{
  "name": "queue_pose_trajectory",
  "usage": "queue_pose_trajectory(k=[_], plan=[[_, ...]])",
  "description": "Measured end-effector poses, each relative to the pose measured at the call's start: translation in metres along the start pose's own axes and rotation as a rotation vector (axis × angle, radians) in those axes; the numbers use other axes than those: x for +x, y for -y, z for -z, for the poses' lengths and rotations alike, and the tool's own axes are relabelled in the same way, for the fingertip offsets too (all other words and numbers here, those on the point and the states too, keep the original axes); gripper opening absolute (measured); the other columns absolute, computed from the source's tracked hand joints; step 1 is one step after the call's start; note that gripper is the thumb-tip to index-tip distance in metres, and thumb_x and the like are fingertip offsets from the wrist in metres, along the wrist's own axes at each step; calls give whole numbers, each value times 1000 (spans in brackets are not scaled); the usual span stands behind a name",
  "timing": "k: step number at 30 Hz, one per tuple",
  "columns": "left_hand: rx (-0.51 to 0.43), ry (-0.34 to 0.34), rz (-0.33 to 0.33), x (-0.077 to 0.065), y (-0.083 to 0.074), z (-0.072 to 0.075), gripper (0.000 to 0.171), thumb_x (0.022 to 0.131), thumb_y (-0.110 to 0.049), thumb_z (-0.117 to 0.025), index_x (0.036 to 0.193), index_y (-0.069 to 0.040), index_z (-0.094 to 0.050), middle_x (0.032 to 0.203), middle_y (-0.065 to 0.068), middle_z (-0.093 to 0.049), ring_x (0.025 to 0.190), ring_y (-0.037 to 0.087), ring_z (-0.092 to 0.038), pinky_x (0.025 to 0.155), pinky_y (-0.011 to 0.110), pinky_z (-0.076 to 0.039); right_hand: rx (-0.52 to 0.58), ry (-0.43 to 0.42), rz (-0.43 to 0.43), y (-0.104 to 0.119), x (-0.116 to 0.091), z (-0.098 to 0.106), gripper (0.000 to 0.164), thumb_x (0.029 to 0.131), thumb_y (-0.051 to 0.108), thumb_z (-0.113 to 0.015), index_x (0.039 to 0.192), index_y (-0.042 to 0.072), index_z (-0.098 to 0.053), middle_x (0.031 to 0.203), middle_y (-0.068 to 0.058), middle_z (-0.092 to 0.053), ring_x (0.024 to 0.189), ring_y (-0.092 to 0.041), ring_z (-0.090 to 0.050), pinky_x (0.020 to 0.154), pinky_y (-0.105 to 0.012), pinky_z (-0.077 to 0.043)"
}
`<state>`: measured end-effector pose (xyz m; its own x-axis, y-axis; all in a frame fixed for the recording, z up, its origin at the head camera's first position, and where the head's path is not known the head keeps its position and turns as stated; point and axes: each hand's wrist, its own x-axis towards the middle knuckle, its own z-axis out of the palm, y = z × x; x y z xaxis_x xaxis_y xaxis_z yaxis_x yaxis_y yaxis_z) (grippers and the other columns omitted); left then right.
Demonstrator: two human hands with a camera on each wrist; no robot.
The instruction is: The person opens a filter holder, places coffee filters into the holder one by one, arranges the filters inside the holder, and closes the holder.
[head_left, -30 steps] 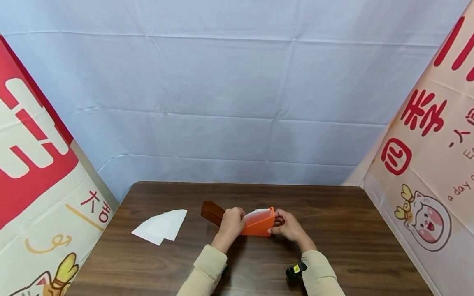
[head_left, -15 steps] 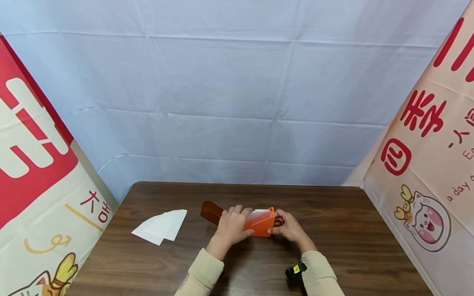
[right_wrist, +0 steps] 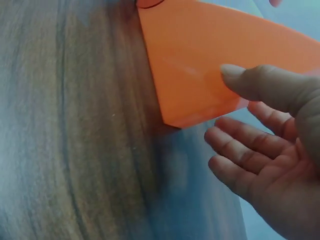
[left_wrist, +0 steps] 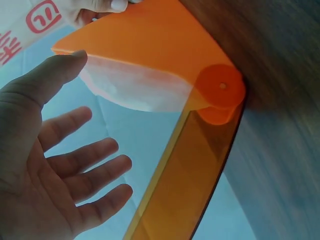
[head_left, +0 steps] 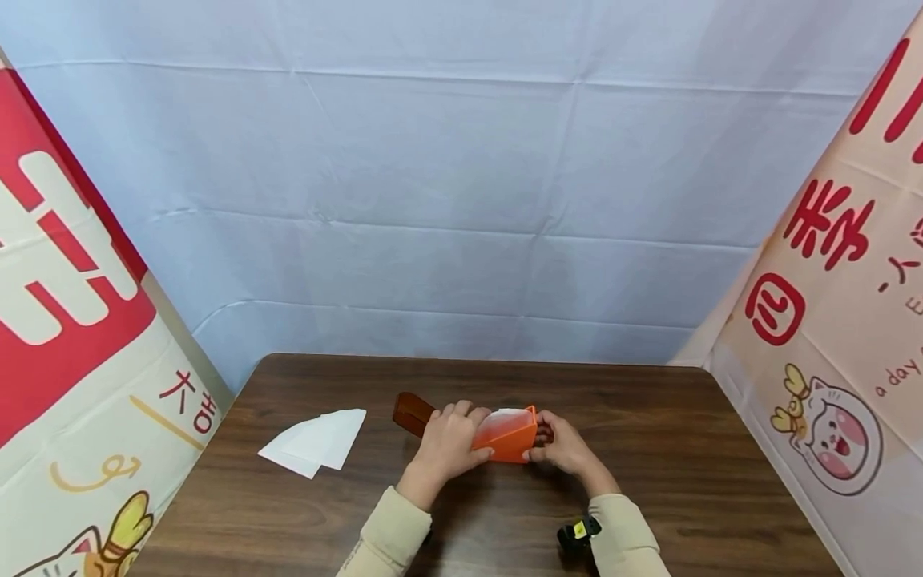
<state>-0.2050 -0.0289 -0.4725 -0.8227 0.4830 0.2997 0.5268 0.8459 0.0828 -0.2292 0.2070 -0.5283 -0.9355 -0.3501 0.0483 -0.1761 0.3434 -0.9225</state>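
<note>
An orange filter-paper holder (head_left: 508, 446) stands near the middle of the table, with white filter papers (left_wrist: 135, 90) inside. Its translucent brown lid (left_wrist: 192, 175) is swung wide and extends leftward. My left hand (head_left: 445, 449) is over the holder's left end, fingers spread and relaxed; the thumb tip lies at the holder's upper edge. At the other end, my right hand (head_left: 570, 449) grips the holder, thumb (right_wrist: 260, 85) on its front side wall and fingers around the right end. The left hand hides part of the lid's hinge in the head view.
Several loose white filter papers (head_left: 317, 441) lie overlapping on the left of the dark wooden table (head_left: 649, 401). A pale cloth (head_left: 433, 200) hangs behind, and printed cloths flank both sides. A black wrist device (head_left: 579, 531) is on the right forearm.
My left hand has gone from curled fingers at the papers to a spread, relaxed hand, its thumb along the holder's front. The right hand and holder have stayed in place.
</note>
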Motion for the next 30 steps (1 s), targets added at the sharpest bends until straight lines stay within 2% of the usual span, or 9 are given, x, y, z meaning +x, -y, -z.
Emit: queue_pose_trajectory(k=[4, 9, 15, 19, 23, 30], plan=[[13, -15, -4, -1, 0, 4, 55, 75, -48, -74, 120, -19, -62, 110, 7, -58, 93, 24, -57, 72, 38, -46, -27, -15, 21, 3, 0, 1, 43, 73, -1, -77, 109, -2, -55, 101, -12, -61, 94, -29, -60, 79, -37, -50], [17, -19, -6, 0, 1, 4, 53, 75, -46, -74, 119, -20, -63, 110, 8, -59, 93, 25, -57, 73, 40, -47, -61, -23, 56, 3, 2, 4, 32, 72, 0, -77, 99, 1, -61, 93, -8, -63, 86, -23, -62, 73, -32, -51], [27, -33, -9, 0, -1, 6, 51, 74, -47, -74, 117, -20, -65, 109, 7, -59, 93, 24, -57, 74, 40, -47, -4, -1, 51, 3, 4, 5, 32, 70, -5, -77, 97, -2, -60, 91, -10, -64, 86, -24, -62, 72, -30, -51], [42, -30, 1, -1, -2, 12, 51, 74, -48, -74, 116, -21, -65, 109, 7, -59, 94, 25, -56, 74, 41, -46, 58, 16, 31, 4, 4, 5, 33, 70, -6, -76, 97, -4, -59, 93, -13, -64, 89, -25, -63, 73, -29, -51], [52, -27, 11, 0, -2, 23, 50, 75, -49, -73, 115, -22, -66, 111, 7, -58, 98, 26, -55, 75, 41, -45, 91, 32, 42, 14, 1, 5, 31, 70, -12, -73, 96, -7, -58, 93, -17, -64, 89, -30, -62, 73, -29, -51], [26, -50, 29, -2, 7, 38, 44, 74, -47, -74, 110, -21, -68, 116, 10, -57, 104, 29, -53, 78, 45, -44, 97, 46, 30, 4, 5, 5, 32, 70, -9, -75, 94, -4, -55, 92, -13, -64, 85, -22, -62, 71, -29, -51]])
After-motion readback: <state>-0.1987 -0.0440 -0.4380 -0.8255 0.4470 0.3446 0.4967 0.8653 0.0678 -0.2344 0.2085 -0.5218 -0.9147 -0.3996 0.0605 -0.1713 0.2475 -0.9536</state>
